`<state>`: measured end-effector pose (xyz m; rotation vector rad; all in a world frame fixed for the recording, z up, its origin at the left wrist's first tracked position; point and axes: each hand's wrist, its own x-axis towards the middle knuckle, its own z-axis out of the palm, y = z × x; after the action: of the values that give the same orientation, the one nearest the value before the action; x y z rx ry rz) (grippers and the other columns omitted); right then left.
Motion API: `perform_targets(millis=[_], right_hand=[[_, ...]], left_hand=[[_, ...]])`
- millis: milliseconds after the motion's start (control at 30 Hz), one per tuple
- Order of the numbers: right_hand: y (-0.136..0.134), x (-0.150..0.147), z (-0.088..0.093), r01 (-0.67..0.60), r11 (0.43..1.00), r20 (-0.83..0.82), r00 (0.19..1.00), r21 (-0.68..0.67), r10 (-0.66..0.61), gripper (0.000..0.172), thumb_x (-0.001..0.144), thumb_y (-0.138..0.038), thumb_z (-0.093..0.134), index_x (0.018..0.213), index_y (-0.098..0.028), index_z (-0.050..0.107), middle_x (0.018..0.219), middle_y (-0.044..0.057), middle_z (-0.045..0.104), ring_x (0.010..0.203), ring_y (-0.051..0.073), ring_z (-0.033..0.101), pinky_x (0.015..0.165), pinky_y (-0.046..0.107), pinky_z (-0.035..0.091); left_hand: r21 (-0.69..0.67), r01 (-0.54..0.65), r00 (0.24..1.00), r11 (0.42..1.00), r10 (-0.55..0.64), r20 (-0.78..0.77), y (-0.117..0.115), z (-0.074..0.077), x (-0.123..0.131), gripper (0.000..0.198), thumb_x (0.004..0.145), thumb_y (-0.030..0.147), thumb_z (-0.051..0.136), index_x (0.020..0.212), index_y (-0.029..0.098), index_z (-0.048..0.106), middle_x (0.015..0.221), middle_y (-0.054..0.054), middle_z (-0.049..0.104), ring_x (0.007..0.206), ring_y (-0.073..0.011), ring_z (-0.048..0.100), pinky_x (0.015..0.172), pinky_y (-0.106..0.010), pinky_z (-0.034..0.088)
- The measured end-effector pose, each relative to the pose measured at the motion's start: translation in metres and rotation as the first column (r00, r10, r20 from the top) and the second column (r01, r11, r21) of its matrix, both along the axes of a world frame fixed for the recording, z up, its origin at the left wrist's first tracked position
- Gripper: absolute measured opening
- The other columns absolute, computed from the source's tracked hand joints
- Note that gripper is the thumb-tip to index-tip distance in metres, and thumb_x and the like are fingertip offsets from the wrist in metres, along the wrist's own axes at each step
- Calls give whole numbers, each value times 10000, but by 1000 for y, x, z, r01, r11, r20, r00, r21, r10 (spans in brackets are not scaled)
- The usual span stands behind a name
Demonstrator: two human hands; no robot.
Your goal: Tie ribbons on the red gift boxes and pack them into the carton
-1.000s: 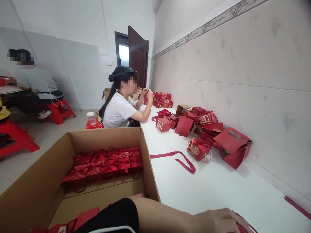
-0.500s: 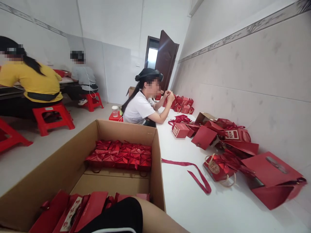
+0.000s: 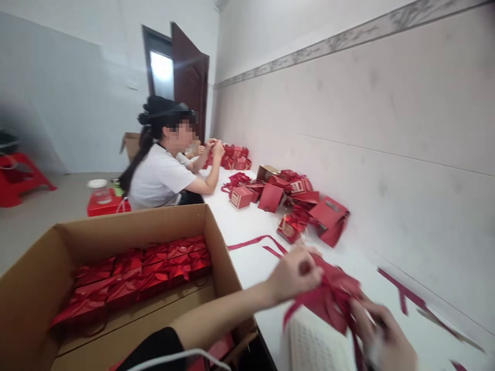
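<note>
A red gift box [image 3: 338, 281] with a dark red ribbon tied in a bow on it is between my hands over the white table. My left hand [image 3: 296, 275] is closed at its upper left side, fingers curled and pinching the ribbon. At the lower right, my right hand [image 3: 386, 335] is shut against the box beside the bow, blurred by motion. A ribbon tail [image 3: 292, 314] hangs below the left hand. Beneath the box lies an open notebook [image 3: 319, 342] with faint marks on its page.
A cardboard carton [image 3: 135, 219] at the left contains rows of ribboned red boxes [image 3: 154, 273]. More red boxes [image 3: 270, 198] are piled along the wall. Loose ribbons [image 3: 402, 286] lie on the table [image 3: 251, 270]. A co-worker [image 3: 162, 170] sits beyond the carton, hands raised. Red stools stand behind.
My view has swung right and the piled boxes appear further left. Both my hands have come into view with a ribboned gift box between them. The yellow-shirted person has left the view.
</note>
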<state>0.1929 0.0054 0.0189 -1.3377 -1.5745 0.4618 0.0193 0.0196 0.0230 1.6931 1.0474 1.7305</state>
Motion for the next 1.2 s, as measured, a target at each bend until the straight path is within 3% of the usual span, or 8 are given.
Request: perform_targets(millis=[100,167,333,500,733,967,1100,1200], right_hand=[[6,-50,21,-186,982,-153,970,40,190,419,724,-610,589,629,-206,537,577,44,586,498,190,545,468,296,467],[5,-81,27,-324,946,-275,909,8,313,390,730,-574,605,638,-207,513,598,35,606,490,170,536,455,269,455],[-5,-123,26,-627,779,-502,677,-11,538,362,706,-507,675,646,-197,498,1117,131,626,840,251,650,649,331,525],[-8,-129,23,-651,759,-470,667,10,578,328,729,-471,669,634,-199,512,1019,139,665,1132,316,533,817,390,489],[-5,-130,25,-661,749,-564,631,-33,532,296,698,-442,693,693,-191,537,1164,129,611,965,268,633,786,363,509],[-3,-133,21,-640,765,-580,651,-72,490,353,671,-487,695,724,-197,502,903,89,683,827,247,651,702,344,527],[-2,-140,15,-703,707,-642,576,-73,507,381,669,-482,717,716,-203,463,1081,116,644,974,274,621,774,383,519],[0,-145,10,-737,673,-636,547,-57,545,379,680,-492,717,715,-204,473,1065,111,649,1102,288,556,852,409,495]], left_hand=[[-69,-113,993,991,116,32,-27,27,-44,193,805,280,527,649,189,457,1123,-112,617,1078,-218,561,855,-338,477],[-121,-204,977,971,209,32,-44,34,-69,209,813,303,531,651,186,469,1167,-104,607,1099,-225,553,862,-341,475],[-193,-377,921,906,388,23,-76,24,-106,263,815,355,538,631,186,457,1192,-96,610,1012,-216,606,830,-328,487],[-216,-425,894,879,445,52,-82,13,-113,276,811,381,524,631,191,436,1162,-106,628,915,-209,634,734,-322,510],[-183,-279,947,943,302,111,-78,12,-117,215,801,359,553,937,207,485,1180,-99,601,1085,-211,570,918,-365,450],[-189,-208,962,960,166,-218,-86,23,-132,350,881,388,364,953,179,635,1265,-95,515,1233,-242,436,1075,-407,300],[-260,-206,890,944,70,-450,-94,27,-140,669,679,454,659,1267,210,455,1403,-103,329,1301,-291,337,1082,-432,304],[-292,-274,828,916,71,-557,-96,26,-147,793,582,372,749,1293,240,424,1391,-95,305,1282,-294,362,1070,-436,329]])
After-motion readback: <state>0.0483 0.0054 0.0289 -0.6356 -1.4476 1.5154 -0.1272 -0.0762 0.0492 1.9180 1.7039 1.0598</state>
